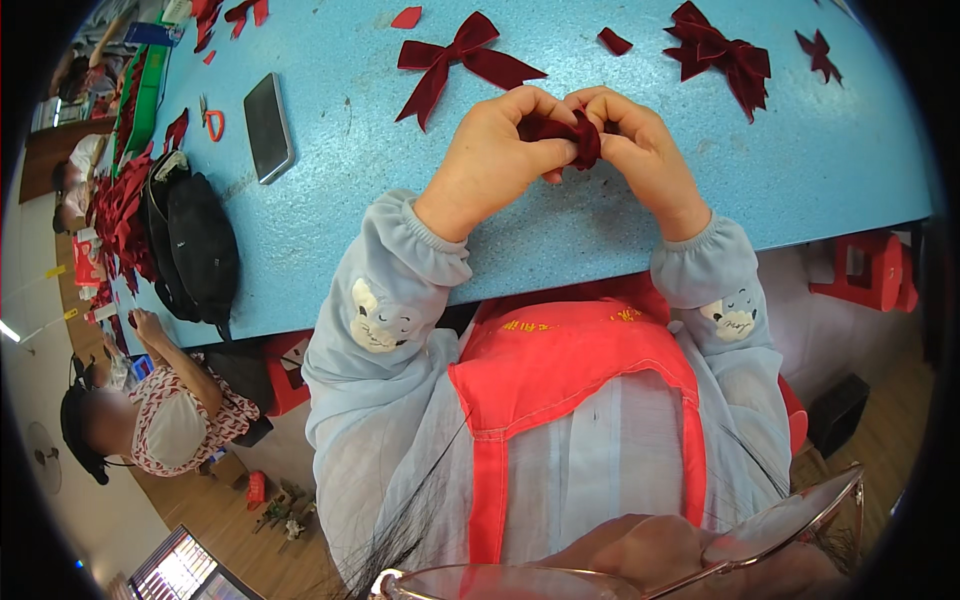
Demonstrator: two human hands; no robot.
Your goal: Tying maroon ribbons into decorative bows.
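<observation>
Over the near part of the blue table, my two hands meet around a dark red velvet ribbon (pixel 586 142). My left hand (pixel 502 150) pinches it between thumb and curled fingers. From the other side my right hand (pixel 640 140) grips the same piece, its thumb against the gathered middle. Part of the ribbon is hidden by my fingers. Just beyond my left hand lies a finished-looking velvet bow (pixel 458 62) with two tails. A fuller layered bow (pixel 722 58) rests beyond my right hand, and a small velvet scrap (pixel 615 41) sits between them.
A smartphone (pixel 268 128), orange-handled scissors (pixel 211 122) and a black bag (pixel 195 240) lie to the left on the table (pixel 340 230). Red ribbon pieces (pixel 125 215) are heaped beyond the bag. Another person (pixel 170 420) sits at the left. A red stool (pixel 862 270) stands at right.
</observation>
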